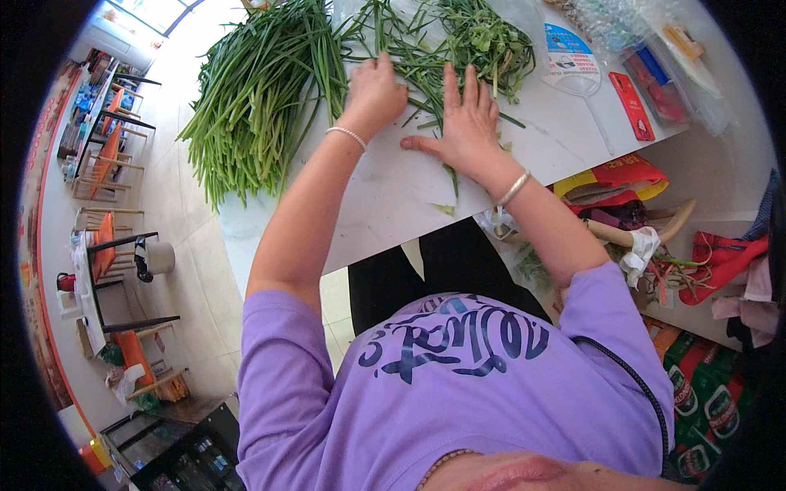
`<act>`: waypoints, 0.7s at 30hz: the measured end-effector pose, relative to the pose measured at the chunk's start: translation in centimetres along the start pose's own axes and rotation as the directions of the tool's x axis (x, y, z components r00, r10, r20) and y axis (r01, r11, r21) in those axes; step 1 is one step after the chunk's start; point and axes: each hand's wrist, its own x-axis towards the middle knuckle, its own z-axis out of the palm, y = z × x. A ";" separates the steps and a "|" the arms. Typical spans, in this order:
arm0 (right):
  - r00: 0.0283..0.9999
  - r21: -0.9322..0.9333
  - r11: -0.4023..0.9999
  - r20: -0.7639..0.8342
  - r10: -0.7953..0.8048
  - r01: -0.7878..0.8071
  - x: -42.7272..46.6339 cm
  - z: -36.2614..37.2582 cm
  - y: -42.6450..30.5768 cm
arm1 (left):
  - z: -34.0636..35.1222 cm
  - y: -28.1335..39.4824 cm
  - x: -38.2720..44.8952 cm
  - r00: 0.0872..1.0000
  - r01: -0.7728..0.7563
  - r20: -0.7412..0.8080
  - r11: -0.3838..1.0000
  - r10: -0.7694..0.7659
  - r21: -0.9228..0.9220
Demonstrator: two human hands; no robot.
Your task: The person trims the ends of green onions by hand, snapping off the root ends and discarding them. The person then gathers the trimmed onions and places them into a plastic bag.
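Note:
A large bundle of green chive-like stalks [258, 116] lies at the left of the white table [374, 196], cut ends towards me. My left hand [377, 92] is beside its right edge, over loose green leaves [420, 55]. Its fingers curl down; whether they pinch a leaf is hidden. My right hand [470, 126] lies flat with thumb and fingers spread, its fingertips against the scattered leaves. Beyond it sits a tangled heap of leafy trimmings [491, 46], partly on clear plastic film [522, 15]. Small leaf scraps [445, 209] dot the tabletop near the front edge.
A plastic hand fan [572, 64], a red card or packet [631, 105] and a clear container [660, 89] occupy the table's right side. Below that edge are a red and yellow bag [614, 178] and a wooden handle [672, 221]. Chairs with orange seats [107, 156] stand far left.

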 end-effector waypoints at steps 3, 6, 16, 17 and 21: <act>0.998 0.034 0.999 0.039 -0.040 0.039 3.4 0.7 1.2 | 0.7 1.2 1.0 0.983 -0.145 0.086 0.972 0.162 -0.184; 0.997 0.068 0.995 0.029 -0.069 0.067 6.2 1.8 3.0 | -0.1 2.7 1.1 0.959 0.026 0.236 0.777 0.159 -0.629; 0.996 0.354 0.931 -0.004 -0.092 0.087 15.9 -1.4 3.8 | -1.0 -1.6 1.8 0.961 0.089 -0.188 0.871 -0.202 -0.483; 0.998 0.365 0.930 0.025 -0.063 0.049 18.0 -1.4 4.2 | -0.9 -1.6 1.8 0.970 0.053 -0.192 0.896 -0.151 -0.440; 0.979 0.312 0.937 0.179 0.102 -0.154 23.6 -1.3 3.4 | -0.5 -2.5 2.2 0.985 -0.067 -0.173 0.973 0.029 -0.220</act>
